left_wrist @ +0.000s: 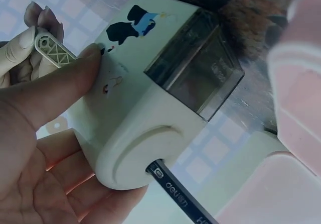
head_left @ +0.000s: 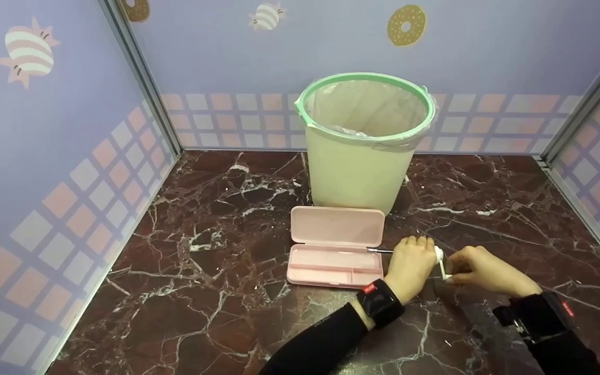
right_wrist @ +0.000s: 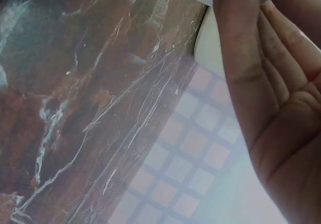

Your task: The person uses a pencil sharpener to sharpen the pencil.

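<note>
My left hand [head_left: 411, 265] grips a white pencil sharpener [left_wrist: 135, 98] with a dark see-through shavings drawer [left_wrist: 200, 73]. A black pencil [left_wrist: 175, 191] sticks out of the sharpener's round front hole, pointing left toward the pink pencil case [head_left: 331, 284] in the head view. On the sharpener's other side, my right hand [head_left: 487, 271] pinches the end of the white crank handle [head_left: 442, 271]. In the right wrist view the right fingers [right_wrist: 246, 58] are bent together at the top, and they hide most of the crank.
The pencil case stands with its lid [head_left: 337, 225] up, left of my left hand. Behind it is a pale green bin [head_left: 357, 177] with a green rim and a plastic liner. Patterned walls [head_left: 237, 52] enclose the dark marbled tabletop [head_left: 201, 302] at the back and sides.
</note>
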Motion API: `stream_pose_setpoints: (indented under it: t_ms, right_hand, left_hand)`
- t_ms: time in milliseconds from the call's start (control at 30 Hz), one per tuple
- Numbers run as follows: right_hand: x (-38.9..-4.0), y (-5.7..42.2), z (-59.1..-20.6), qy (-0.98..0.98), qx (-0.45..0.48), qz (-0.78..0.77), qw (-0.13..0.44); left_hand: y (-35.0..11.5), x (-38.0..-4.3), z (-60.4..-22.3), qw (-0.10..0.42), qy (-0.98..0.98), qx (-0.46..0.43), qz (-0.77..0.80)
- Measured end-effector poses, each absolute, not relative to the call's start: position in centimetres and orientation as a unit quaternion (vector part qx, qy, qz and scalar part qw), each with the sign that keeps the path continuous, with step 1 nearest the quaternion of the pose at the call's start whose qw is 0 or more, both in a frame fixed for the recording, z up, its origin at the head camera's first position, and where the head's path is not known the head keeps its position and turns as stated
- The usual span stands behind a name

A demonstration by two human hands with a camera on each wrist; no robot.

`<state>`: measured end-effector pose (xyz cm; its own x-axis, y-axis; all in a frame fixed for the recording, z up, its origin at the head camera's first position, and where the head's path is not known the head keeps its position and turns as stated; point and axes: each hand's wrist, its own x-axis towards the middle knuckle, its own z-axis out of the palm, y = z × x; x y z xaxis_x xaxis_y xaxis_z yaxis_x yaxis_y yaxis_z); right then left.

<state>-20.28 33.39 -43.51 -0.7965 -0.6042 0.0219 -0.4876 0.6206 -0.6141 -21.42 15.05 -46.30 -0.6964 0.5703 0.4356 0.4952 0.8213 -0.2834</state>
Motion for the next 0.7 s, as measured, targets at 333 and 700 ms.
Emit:
stream_pose_setpoints:
  t_ms: [333,700]
  right_hand:
    - [-20.2,32.9,-42.8,0.908,-0.282,-0.306,0.054]
    - [-19.1,32.4,-42.6,0.916,-0.26,-0.304,-0.024]
  left_hand:
    - [14.3,-22.0,-46.7,0.291,-0.908,-0.294,0.067]
    - [14.2,-22.3,-46.8,0.313,-0.897,-0.304,0.072]
